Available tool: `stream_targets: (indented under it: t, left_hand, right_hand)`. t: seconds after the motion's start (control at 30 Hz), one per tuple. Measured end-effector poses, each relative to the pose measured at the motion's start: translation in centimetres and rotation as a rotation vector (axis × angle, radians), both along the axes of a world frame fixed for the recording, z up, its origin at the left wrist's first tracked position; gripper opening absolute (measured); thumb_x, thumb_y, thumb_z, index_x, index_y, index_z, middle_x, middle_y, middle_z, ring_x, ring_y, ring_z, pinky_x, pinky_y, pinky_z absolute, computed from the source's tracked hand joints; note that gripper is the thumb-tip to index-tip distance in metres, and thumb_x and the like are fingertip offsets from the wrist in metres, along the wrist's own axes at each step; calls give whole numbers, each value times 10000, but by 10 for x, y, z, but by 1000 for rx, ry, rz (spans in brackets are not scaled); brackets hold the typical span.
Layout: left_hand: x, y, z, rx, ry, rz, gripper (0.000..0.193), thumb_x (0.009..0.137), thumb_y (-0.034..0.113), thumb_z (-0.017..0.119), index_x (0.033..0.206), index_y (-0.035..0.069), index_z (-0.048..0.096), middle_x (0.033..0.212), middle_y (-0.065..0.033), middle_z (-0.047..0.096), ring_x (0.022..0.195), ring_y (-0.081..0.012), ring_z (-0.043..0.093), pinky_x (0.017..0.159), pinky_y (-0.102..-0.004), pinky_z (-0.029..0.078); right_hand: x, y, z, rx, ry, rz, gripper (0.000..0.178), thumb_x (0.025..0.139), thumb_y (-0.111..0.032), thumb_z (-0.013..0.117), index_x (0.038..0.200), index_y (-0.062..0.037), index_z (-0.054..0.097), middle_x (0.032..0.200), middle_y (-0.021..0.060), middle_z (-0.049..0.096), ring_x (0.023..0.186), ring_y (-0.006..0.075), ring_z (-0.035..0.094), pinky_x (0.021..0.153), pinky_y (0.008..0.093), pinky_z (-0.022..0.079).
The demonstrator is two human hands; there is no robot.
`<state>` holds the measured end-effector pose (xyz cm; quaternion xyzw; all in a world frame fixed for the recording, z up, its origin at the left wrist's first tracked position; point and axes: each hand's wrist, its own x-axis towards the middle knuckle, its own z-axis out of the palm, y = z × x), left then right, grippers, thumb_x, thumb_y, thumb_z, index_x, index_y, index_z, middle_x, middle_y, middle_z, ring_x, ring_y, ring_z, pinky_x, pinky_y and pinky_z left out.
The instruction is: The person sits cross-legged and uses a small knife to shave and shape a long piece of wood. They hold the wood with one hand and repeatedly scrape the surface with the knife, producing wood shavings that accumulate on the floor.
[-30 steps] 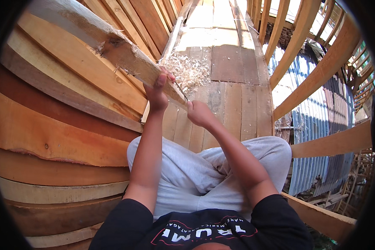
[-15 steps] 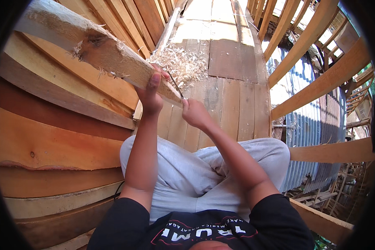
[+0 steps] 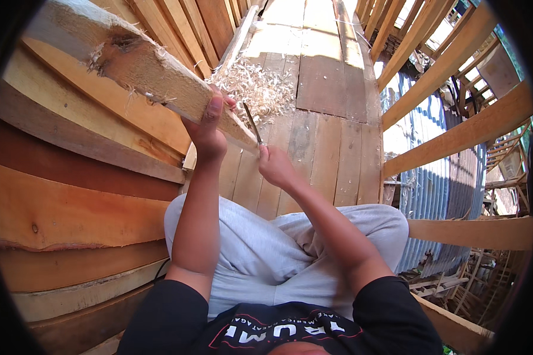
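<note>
A long, rough wooden plank (image 3: 154,74) slants from the upper left down toward the middle, with a dark knot and frayed fibres along its edges. My left hand (image 3: 209,125) grips it near its lower end, thumb on the near face and fingers over the far edge. Closed round the handle end of a knife (image 3: 252,124) is my right hand (image 3: 275,163), right beside the plank's tip. The thin dark blade points up and away, close to the plank's edge. Most of the handle is hidden in my fist.
Pale wood shavings (image 3: 254,86) lie heaped on the plank floor (image 3: 320,160) beyond my hands. Stacked boards (image 3: 77,207) form a wall at my left. Wooden railing slats (image 3: 456,133) stand at the right, with corrugated metal sheets (image 3: 438,195) below. My crossed legs (image 3: 249,236) are close beneath my arms.
The knife blade has swung slightly away from the plank's edge, and more of it shows. My left hand and the plank appear shifted a little to the left.
</note>
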<state>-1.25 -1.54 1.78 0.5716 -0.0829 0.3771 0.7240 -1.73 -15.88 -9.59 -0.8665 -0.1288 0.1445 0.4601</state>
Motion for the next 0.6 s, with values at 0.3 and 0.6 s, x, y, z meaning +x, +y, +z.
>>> stream_targets:
  t: [0.3,0.6]
  left_hand:
    - [-2,14,-8,-32,-65,-58,216,882,204,660,955,23,567,837,-91,584,726,-197,605,682,-345,499]
    - [-5,36,-11,-106,-4,-67,255,879,259,652,960,35,560,810,-84,566,742,-201,593,681,-349,486]
  right_hand:
    - [-15,10,41,10,-62,8,385,989,-240,431,894,86,613,783,325,620,782,492,614,734,542,473]
    - [-17,13,68,-95,-5,63,393,990,-250,429,895,77,625,827,323,634,811,483,623,761,539,487]
